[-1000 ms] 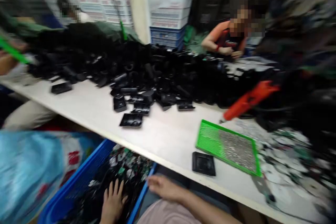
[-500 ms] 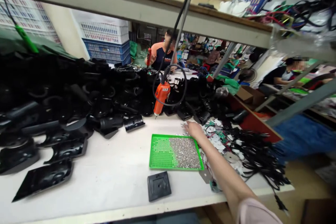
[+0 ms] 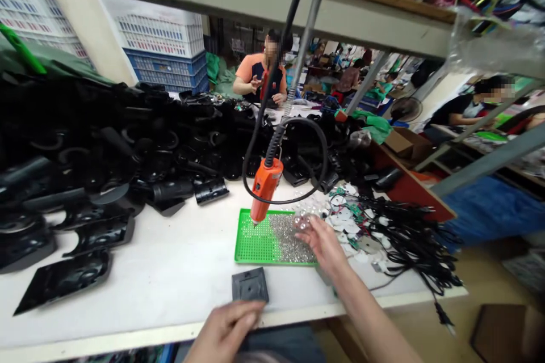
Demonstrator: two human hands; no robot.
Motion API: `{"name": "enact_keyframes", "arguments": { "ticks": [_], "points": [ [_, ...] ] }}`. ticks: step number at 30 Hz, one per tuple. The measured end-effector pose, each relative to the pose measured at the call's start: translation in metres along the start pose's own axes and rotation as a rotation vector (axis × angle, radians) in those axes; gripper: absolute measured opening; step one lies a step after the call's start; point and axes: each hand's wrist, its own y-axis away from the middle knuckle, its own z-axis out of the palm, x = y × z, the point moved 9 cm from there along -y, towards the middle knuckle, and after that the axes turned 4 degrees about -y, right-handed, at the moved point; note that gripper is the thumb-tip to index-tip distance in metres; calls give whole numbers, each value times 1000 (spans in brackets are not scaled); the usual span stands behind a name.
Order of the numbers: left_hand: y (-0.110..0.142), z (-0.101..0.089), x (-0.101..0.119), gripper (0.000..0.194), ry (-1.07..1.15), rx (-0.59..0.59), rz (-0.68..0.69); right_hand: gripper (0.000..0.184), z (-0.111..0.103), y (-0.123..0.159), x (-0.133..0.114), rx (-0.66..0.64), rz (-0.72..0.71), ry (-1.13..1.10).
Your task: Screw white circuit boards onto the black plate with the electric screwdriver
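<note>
In my right hand (image 3: 321, 238) is a small clear plastic piece (image 3: 302, 221), pinched by the fingertips above the green tray (image 3: 255, 261). That tray is perforated and bears a heap of small metal screws (image 3: 283, 238). My left hand (image 3: 230, 326) is at the table's front edge, loosely bent, thumb and index finger apart and nothing visible between them. Its fingertips reach the near edge of a dark square block (image 3: 250, 283); whether they touch it I cannot tell. An orange electric screwdriver (image 3: 266, 187) hangs by its cable, tip over the tray.
Black curved plastic shells (image 3: 102, 232) pile up at the left and back. Behind the tray lie more clear pieces (image 3: 313, 202). White parts (image 3: 343, 216) and black power cords (image 3: 409, 238) cover the right side. A shelf beam (image 3: 238, 5) crosses overhead; a co-worker (image 3: 259, 74) sits opposite.
My right hand has come back toward me from behind the tray with a clear piece. My left hand has entered beside the block. The view has shifted, and the screwdriver appears lower.
</note>
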Motion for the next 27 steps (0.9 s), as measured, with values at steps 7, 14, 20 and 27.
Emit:
{"name": "enact_keyframes", "arguments": {
  "ticks": [7, 14, 20, 27],
  "points": [
    [-33, 35, 46, 62, 522, 62, 20, 22, 24, 135, 38, -23, 9, 67],
    [7, 40, 2, 53, 532, 45, -88, 17, 42, 163, 38, -273, -178, 411],
    [19, 25, -9, 52, 287, -128, -112, 45, 76, 187, 9, -597, -970, 820],
    [3, -39, 6, 61, -355, 331, 97, 26, 90, 147, 22, -453, -1013, 1065]
  ]
}}
